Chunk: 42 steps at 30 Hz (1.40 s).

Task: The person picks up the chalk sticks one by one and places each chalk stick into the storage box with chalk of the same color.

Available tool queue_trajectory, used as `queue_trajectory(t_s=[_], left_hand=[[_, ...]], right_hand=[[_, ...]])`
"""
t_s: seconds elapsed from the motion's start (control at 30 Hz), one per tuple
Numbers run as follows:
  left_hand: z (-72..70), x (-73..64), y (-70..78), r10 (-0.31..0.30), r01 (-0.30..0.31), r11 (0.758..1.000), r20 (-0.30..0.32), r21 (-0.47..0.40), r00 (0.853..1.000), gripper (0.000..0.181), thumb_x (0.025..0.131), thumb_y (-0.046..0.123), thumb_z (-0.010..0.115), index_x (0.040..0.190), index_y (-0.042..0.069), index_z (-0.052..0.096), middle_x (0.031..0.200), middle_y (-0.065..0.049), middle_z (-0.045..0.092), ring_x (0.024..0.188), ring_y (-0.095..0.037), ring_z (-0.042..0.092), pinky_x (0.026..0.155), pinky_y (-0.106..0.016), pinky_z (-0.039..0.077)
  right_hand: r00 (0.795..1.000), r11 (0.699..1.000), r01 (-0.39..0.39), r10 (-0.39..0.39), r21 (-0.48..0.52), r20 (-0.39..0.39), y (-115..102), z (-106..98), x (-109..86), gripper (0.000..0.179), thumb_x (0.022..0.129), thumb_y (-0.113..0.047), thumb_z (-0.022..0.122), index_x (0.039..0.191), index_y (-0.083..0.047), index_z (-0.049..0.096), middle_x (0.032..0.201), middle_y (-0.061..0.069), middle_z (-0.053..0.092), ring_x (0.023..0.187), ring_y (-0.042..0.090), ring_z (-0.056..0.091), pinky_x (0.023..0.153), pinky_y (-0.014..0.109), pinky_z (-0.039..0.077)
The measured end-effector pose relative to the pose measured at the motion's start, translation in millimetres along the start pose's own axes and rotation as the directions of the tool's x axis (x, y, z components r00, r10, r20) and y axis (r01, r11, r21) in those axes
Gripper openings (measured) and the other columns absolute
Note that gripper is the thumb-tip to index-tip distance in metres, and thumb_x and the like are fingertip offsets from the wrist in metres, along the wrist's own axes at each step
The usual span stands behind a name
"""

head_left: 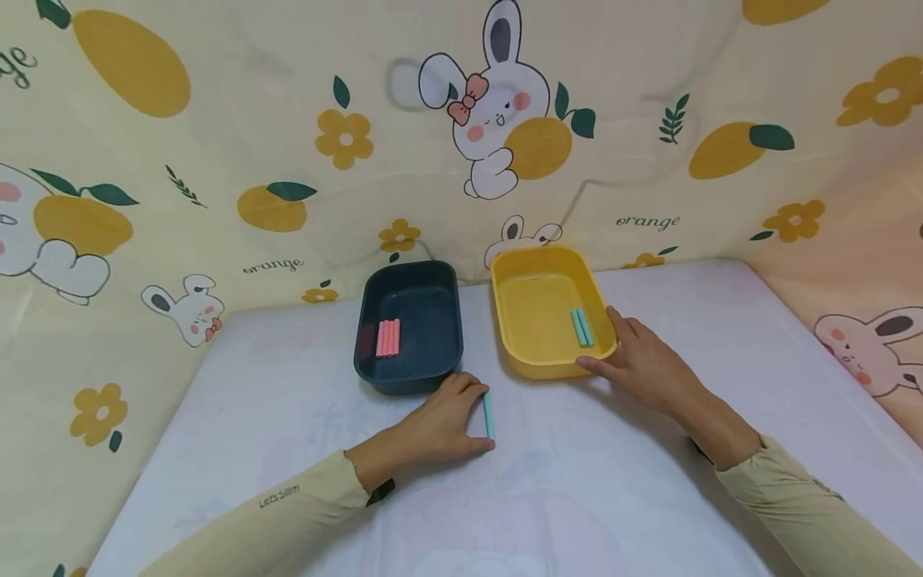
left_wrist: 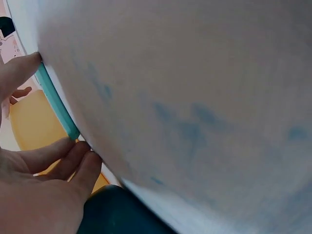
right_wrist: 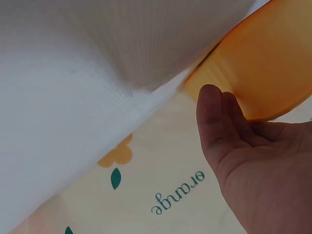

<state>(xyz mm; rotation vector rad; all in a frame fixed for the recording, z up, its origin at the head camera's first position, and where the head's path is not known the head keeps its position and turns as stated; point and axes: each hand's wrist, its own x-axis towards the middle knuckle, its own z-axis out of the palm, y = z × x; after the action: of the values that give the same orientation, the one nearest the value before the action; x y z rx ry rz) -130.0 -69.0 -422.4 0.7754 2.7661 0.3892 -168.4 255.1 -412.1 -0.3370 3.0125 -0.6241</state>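
My left hand [head_left: 441, 421] pinches a mint-green chalk stick [head_left: 489, 417] lengthwise, thumb at its near end and fingertips at the far end. The left wrist view shows the same green stick [left_wrist: 57, 103] spanning the gap, low over the table. Just beyond those fingers is a dark blue tub [head_left: 411, 383], with several pink chalk sticks [head_left: 388, 338] side by side in it. My right hand [head_left: 652, 365] holds the near right corner of a yellow tub [head_left: 537, 369], thumb at the front rim and fingers along the outer right wall. Two green chalk sticks [head_left: 582, 328] lie inside it.
Both tubs stand at the back of a white-covered table [head_left: 303, 449], a narrow gap between them. Right behind them hangs a cream cloth [head_left: 433, 176] printed with rabbits and oranges.
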Motion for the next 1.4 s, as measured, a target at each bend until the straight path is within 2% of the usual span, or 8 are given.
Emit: queue_trajectory(t_s=[0.37,0.53,0.67,0.83,1.1,1.4], left_hand=[[3.2,-3.5,0.8,0.039,-0.039,0.998,-0.006,-0.04,0.999,0.076,0.078,0.049,0.08,0.138,0.012,0.055,0.132,0.0,0.054,0.124,-0.016,0.047,0.108,-0.034,0.047],[0.7,-2.1,3.2,0.058,-0.059,0.998,-0.051,-0.031,0.997,0.076,0.077,0.049,0.081,0.138,0.013,0.054,0.133,0.001,0.054,0.123,-0.014,0.048,0.108,-0.034,0.048],[-2.4,-1.3,5.0,0.061,-0.065,0.997,-0.081,-0.043,0.995,0.076,0.076,0.049,0.082,0.138,0.014,0.054,0.134,0.002,0.054,0.124,-0.014,0.048,0.111,-0.036,0.046],[-6.9,-1.2,7.4,0.047,-0.054,0.994,-0.078,-0.096,0.996,0.078,0.075,0.047,0.084,0.14,0.015,0.054,0.134,0.002,0.054,0.125,-0.014,0.047,0.112,-0.037,0.045],[-22.0,0.0,10.9,0.042,-0.056,0.986,-0.09,-0.154,0.995,0.078,0.075,0.044,0.086,0.14,0.015,0.054,0.135,0.0,0.054,0.126,-0.016,0.049,0.108,-0.036,0.049],[-46.5,21.0,6.1,0.027,-0.045,0.984,-0.106,-0.172,0.994,0.078,0.075,0.043,0.086,0.141,0.017,0.053,0.137,0.001,0.054,0.126,-0.017,0.049,0.107,-0.038,0.05]], right_hand=[[1.0,1.0,0.006,-0.006,0.007,0.001,0,3,0.0,0.111,0.088,-0.075,0.051,0.158,0.001,0.01,0.149,0.032,0.036,0.135,0.048,0.04,0.108,0.065,0.037],[1.0,1.0,0.006,-0.006,0.002,0.005,0,2,0.4,0.111,0.088,-0.076,0.05,0.158,0.0,0.009,0.15,0.032,0.035,0.136,0.048,0.039,0.108,0.065,0.037],[1.0,1.0,0.012,-0.012,0.002,0.002,0,2,0.4,0.111,0.088,-0.076,0.05,0.158,0.0,0.009,0.15,0.032,0.035,0.136,0.048,0.039,0.108,0.065,0.037],[1.0,1.0,0.017,-0.017,0.002,0.0,0,2,0.6,0.111,0.088,-0.075,0.05,0.158,0.001,0.009,0.15,0.032,0.035,0.136,0.048,0.039,0.108,0.065,0.037],[1.0,1.0,0.015,-0.015,0.004,0.001,-1,2,1.4,0.112,0.088,-0.075,0.05,0.158,0.001,0.009,0.15,0.032,0.035,0.135,0.049,0.039,0.108,0.066,0.037],[1.0,1.0,0.015,-0.015,0.006,-0.009,1,2,0.8,0.111,0.088,-0.075,0.051,0.158,0.001,0.009,0.148,0.033,0.037,0.133,0.049,0.041,0.106,0.066,0.038]])
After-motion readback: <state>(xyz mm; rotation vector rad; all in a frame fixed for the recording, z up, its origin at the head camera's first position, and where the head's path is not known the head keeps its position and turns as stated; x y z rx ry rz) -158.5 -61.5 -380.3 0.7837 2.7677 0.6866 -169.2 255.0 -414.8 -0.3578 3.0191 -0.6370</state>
